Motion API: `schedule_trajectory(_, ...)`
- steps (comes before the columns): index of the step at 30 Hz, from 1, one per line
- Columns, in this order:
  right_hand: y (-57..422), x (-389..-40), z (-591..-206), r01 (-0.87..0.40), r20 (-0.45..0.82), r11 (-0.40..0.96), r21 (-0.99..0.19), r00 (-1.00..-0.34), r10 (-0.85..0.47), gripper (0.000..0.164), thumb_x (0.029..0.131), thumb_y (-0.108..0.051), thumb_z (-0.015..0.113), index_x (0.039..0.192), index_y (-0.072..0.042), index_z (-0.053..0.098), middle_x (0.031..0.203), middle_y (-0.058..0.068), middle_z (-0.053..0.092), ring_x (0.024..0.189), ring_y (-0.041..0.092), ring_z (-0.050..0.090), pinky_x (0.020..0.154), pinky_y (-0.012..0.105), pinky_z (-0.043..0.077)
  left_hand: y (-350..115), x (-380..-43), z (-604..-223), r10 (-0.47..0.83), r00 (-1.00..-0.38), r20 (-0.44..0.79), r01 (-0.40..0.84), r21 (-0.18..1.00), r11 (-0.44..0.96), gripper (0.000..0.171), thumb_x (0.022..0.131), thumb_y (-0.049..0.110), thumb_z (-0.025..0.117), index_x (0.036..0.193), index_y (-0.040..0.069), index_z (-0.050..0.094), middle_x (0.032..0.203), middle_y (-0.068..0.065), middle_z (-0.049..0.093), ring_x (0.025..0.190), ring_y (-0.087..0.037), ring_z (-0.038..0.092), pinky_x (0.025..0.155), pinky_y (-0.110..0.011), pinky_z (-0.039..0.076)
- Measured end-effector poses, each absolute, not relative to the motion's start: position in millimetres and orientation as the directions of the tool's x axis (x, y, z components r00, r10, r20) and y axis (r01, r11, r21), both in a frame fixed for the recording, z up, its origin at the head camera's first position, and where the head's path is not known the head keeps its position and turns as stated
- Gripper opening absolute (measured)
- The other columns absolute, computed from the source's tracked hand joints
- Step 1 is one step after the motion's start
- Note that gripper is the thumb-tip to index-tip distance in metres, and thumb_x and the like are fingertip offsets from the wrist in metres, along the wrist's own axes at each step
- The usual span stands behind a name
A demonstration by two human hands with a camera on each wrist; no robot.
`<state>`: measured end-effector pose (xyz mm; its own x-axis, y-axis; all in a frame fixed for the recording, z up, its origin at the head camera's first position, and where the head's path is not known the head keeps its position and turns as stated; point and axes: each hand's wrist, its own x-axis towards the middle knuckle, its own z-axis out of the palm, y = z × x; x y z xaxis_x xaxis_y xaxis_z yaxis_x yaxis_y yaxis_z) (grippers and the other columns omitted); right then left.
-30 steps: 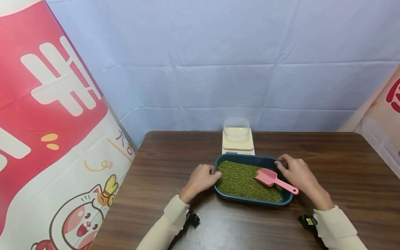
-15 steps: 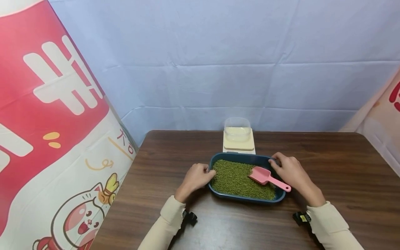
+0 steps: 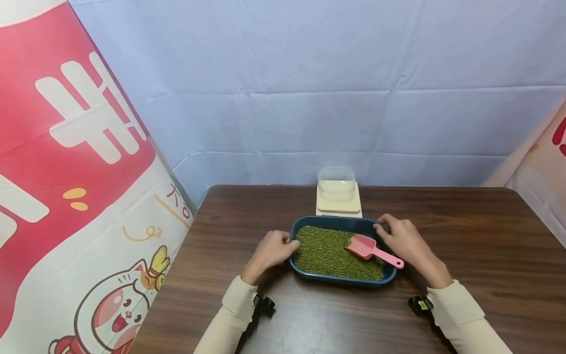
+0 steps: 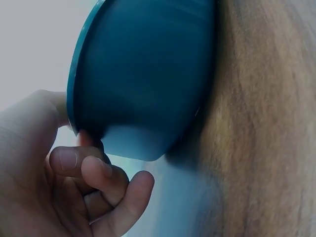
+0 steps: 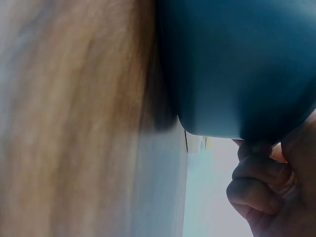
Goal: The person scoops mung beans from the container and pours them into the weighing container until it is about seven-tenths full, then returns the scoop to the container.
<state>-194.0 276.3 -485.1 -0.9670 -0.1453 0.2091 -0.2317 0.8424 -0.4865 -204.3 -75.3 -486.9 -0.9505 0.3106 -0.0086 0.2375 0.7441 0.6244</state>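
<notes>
A dark blue rectangular tub (image 3: 342,280) holds a bed of small green beans (image 3: 325,253), likely mung beans by their look. On the beans lies a pink scoop (image 3: 363,246), its handle crossing the right part of the tub. My left hand (image 3: 272,249) grips the tub's left rim, thumb over the edge and fingers curled below it, as the left wrist view shows on the blue wall (image 4: 143,69). At the far right corner my right hand (image 3: 406,241) pinches the rim; in the right wrist view its curled fingers (image 5: 259,170) sit under the lip.
Right behind the tub stands a kitchen scale (image 3: 338,214) with a pale yellow platform. A clear plastic container (image 3: 336,179) rests on it. The brown wooden table (image 3: 247,206) ends at a pale cloth backdrop (image 3: 283,123); a printed banner (image 3: 101,236) hangs at the left.
Both hands have moved left together, carrying the tub and the scoop in it leftward over the table. The scale and clear container stay put.
</notes>
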Motion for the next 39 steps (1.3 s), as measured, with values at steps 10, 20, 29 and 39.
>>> schedule_trajectory(10,276.9,-195.2,-485.3,-0.248,0.223,0.831,-0.497,-0.962,-0.154,0.024,0.097,-0.020,0.057,0.107,0.001,0.061,0.060,0.001,0.051,0.049,0.014,0.044,0.045,0.027,0.038,-80.5,-206.9,-482.1,0.360,-0.932,-0.042,0.258,0.620,0.741,0.040,0.092,0.042,0.049,0.061,0.017,0.049,0.047,0.003,0.051,0.042,-0.015,0.055,0.048,-0.028,0.045)
schedule_trajectory(20,279.2,-194.4,-482.5,-0.261,0.202,0.829,-0.495,-0.962,-0.182,0.028,0.099,-0.027,0.054,0.108,-0.001,0.062,0.061,0.000,0.051,0.049,0.014,0.044,0.045,0.027,0.038,-85.8,-216.1,-481.2,0.327,-0.944,0.036,0.250,0.723,0.644,0.027,0.096,0.036,0.049,0.083,0.016,0.063,0.061,-0.002,0.060,0.050,-0.018,0.059,0.046,-0.030,0.052)
schedule_trajectory(29,287.1,-179.7,-450.7,-0.285,0.210,0.875,-0.391,-0.953,-0.217,0.037,0.098,-0.042,0.053,0.107,-0.009,0.065,0.085,0.001,0.064,0.066,0.013,0.055,0.054,0.032,0.048,-76.1,-210.4,-485.9,0.321,-0.947,-0.026,0.187,0.766,0.615,0.026,0.097,0.036,0.052,0.086,0.012,0.053,0.060,-0.005,0.057,0.043,-0.019,0.060,0.047,-0.030,0.056)
schedule_trajectory(39,275.6,-149.2,-428.3,-0.474,0.174,0.878,-0.069,-0.872,-0.457,0.034,0.075,-0.054,0.074,0.084,-0.022,0.065,0.072,-0.011,0.048,0.067,0.011,0.044,0.047,0.026,0.039,-69.0,-202.0,-485.6,0.321,-0.945,-0.068,0.087,0.891,0.446,0.017,0.100,0.021,0.051,0.099,0.006,0.044,0.070,-0.019,0.060,0.040,-0.025,0.060,0.039,-0.038,0.056)
